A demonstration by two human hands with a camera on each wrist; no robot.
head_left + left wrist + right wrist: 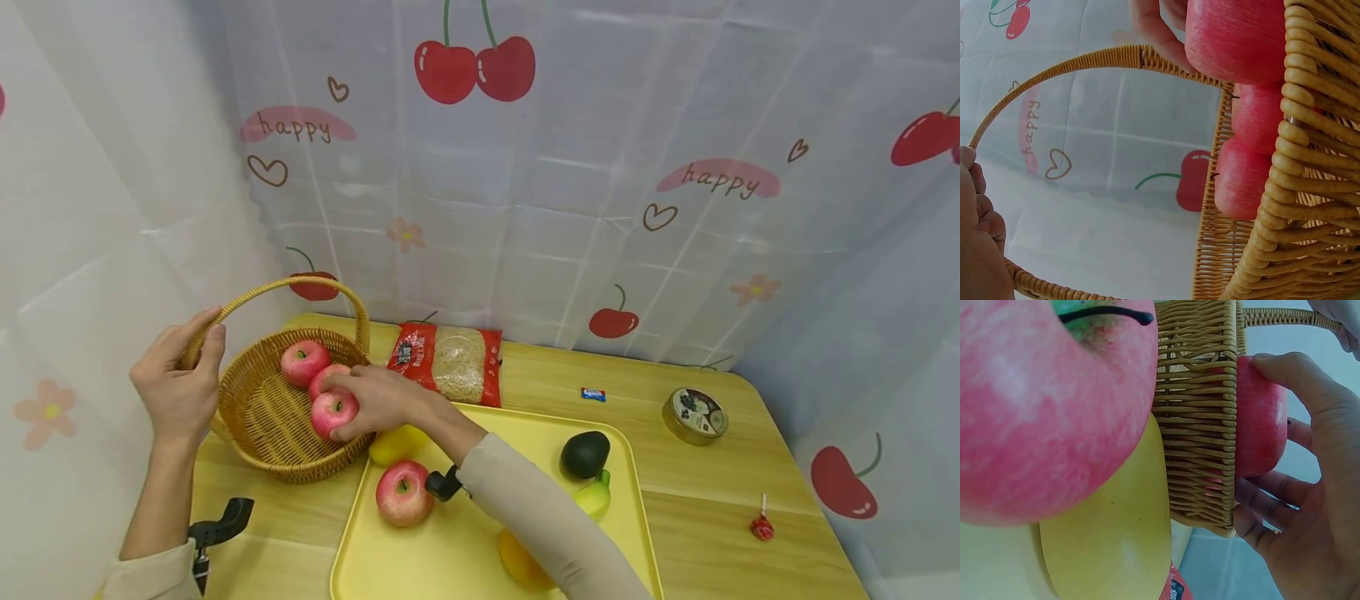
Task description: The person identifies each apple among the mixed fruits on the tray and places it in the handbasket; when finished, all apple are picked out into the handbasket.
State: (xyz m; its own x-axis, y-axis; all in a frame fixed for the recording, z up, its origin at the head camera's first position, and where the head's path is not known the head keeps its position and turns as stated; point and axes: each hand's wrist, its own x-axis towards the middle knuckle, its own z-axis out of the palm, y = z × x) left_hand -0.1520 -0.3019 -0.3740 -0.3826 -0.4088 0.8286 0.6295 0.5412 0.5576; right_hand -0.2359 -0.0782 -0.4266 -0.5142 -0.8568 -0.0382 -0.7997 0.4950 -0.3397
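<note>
A wicker basket [273, 425] stands at the left of the table. My left hand [178, 379] grips the left side of its arched handle [300, 283]. Inside the basket's right side, my right hand [382, 396] holds a pink-red apple [335, 414], thumb and fingers around it. Beyond it, two more apples [305, 362] lie in the basket against each other. In the right wrist view the held apple [1260, 419] shows above the basket rim [1230, 425], fingertips right at that rim. The left wrist view shows the apples [1244, 181] stacked along the wicker wall.
A yellow tray [442, 571] beside the basket bears an apple [405, 493], a yellow fruit [396, 446], an avocado [585, 455], a banana [594, 498] and an orange fruit [522, 565]. Behind lies a red-ended bag of grain [457, 362]. Rightward are a wrapped sweet [593, 394], tin [696, 415] and lollipop [762, 526].
</note>
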